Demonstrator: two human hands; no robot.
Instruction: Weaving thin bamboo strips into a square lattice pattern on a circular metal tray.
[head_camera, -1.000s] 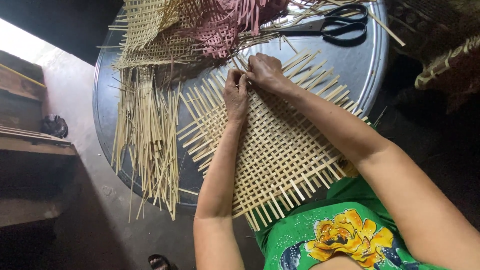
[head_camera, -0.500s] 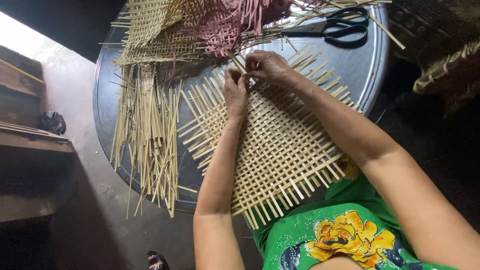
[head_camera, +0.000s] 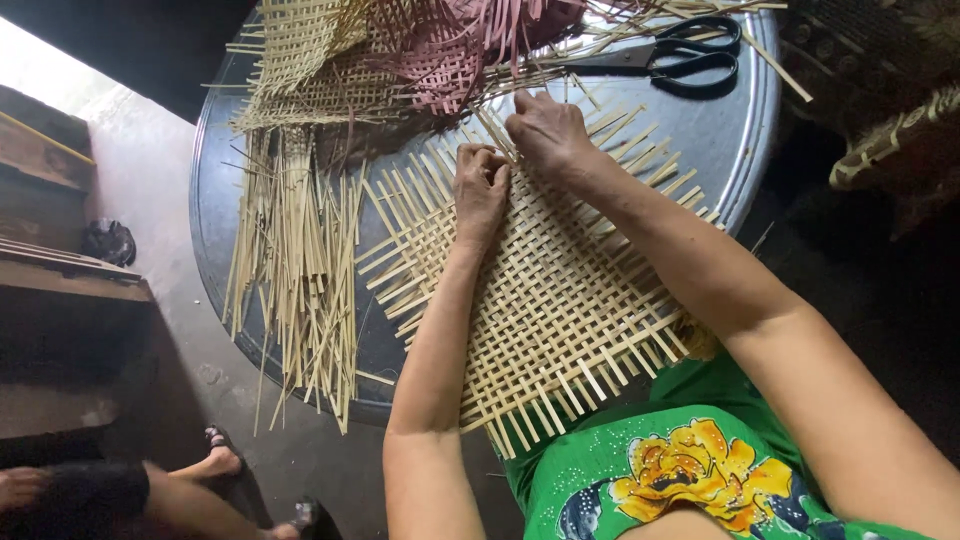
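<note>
A flat woven mat of pale bamboo strips (head_camera: 560, 300) lies on a round grey metal tray (head_camera: 730, 130), its near edge hanging toward my lap. My left hand (head_camera: 481, 186) presses on the far part of the weave with its fingers curled around strips. Just right of it, my right hand (head_camera: 545, 130) pinches a strip end at the mat's far edge. Both hands almost touch.
A loose bundle of bamboo strips (head_camera: 295, 260) lies left of the mat. Finished pale and pink woven pieces (head_camera: 400, 50) are heaped at the tray's far side. Black scissors (head_camera: 680, 58) lie at the far right. Another person's feet (head_camera: 215, 465) rest on the floor lower left.
Both hands stay at the mat's far edge, working the same strips with small finger movements. The camera has tilted slightly, bringing the feet on the floor into view.
</note>
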